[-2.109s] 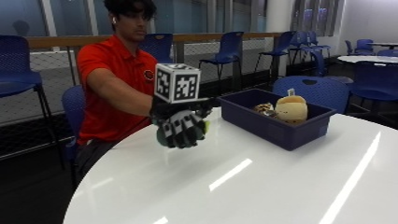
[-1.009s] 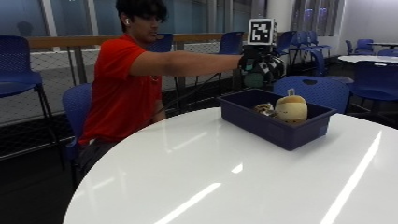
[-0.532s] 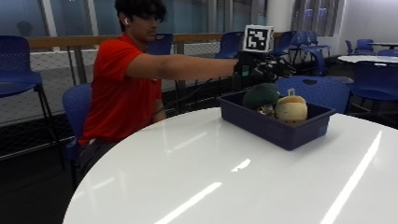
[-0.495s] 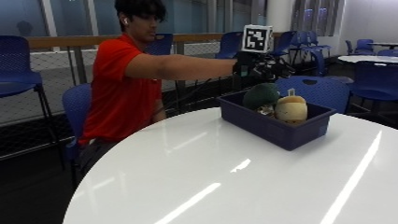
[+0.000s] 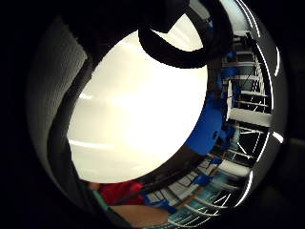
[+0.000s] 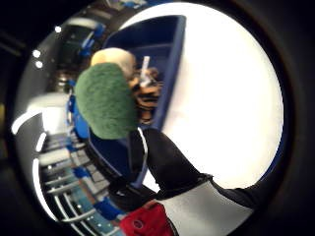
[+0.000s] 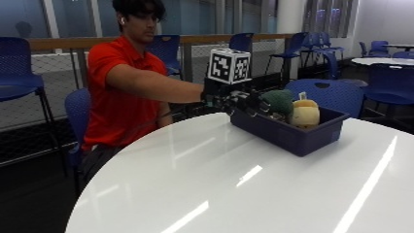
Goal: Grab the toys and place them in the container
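A dark blue container (image 7: 291,138) stands on the white round table (image 7: 226,194) at its far side. A green plush toy (image 7: 279,101) lies in it beside a cream-yellow toy (image 7: 304,114). My gloved right hand (image 7: 239,101) hovers at the container's near end, just short of the green toy, with fingers relaxed and nothing in them. In the thumb side palm view the green toy (image 6: 106,101) sits over a tiger-striped toy (image 6: 147,96) and the cream toy (image 6: 113,56) inside the container (image 6: 172,54), apart from my thumb (image 6: 167,162).
The little finger side palm view shows only bare white table (image 5: 138,105). Blue chairs (image 7: 326,92) stand right behind the container and further back. Another white table (image 7: 388,60) is at the back right. A railing runs behind the person.
The green toy has left my hand and now lies in the container. My hand has come down and drawn back toward the person, away from above the container.
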